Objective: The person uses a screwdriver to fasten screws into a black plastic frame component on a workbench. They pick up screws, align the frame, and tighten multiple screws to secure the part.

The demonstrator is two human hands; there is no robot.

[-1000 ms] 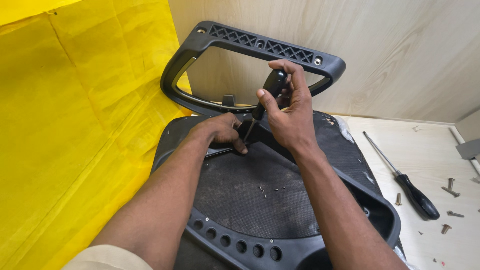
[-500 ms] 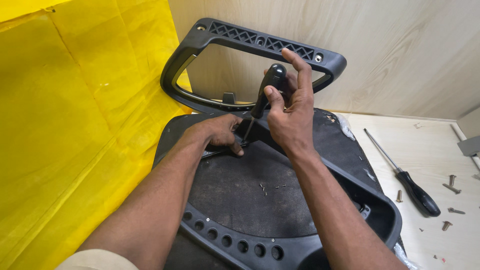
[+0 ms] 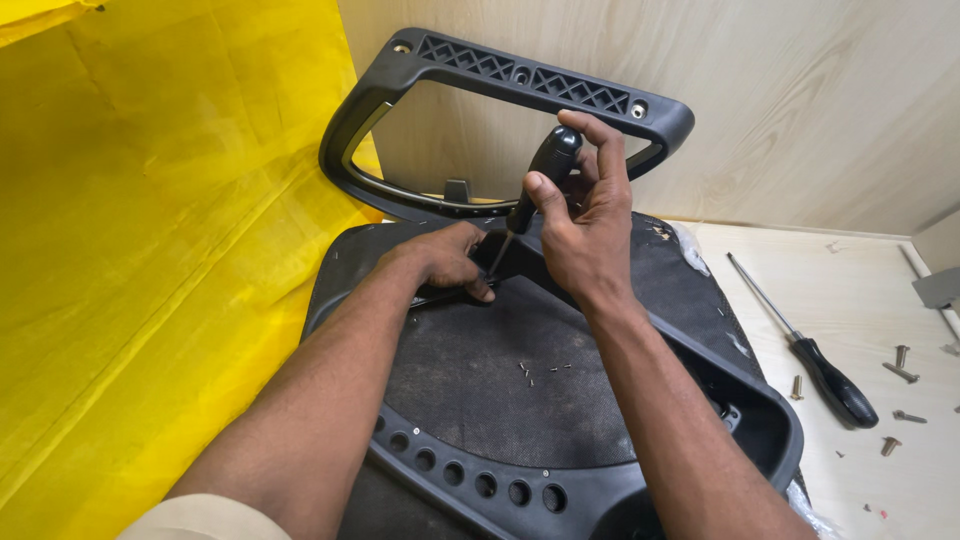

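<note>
Fingers (image 3: 545, 190) of the right hand (image 3: 585, 235) wrap the black handle of a screwdriver (image 3: 535, 190), thumb against its side, forefinger arched over the rounded cap. Compared with a second ago, that hand has rolled around the handle and the forefinger has climbed on top, which reads as another part-turn on the tool. The shaft slants down and left, its tip going in at the black bracket where the armrest meets the seat, just under the left hand's knuckles; whether the tip sits in a screw head I cannot tell.

Over to the left hand (image 3: 440, 262): clenched down on the foot of the armrest (image 3: 500, 75), pinning it flat against the upturned chair seat (image 3: 500, 400), and it has barely shifted. The armrest loop stands up at the far edge of the seat, leaning near the pale wood panel (image 3: 800, 110).

Right of the seat, a second screwdriver (image 3: 815, 345) lies on the table (image 3: 870, 290), untouched, with loose bolts (image 3: 900, 365) scattered just beyond it. A few tiny bits lie on the seat's black fabric. Left of the seat, a creased yellow sheet (image 3: 150, 280) covers the ground.
</note>
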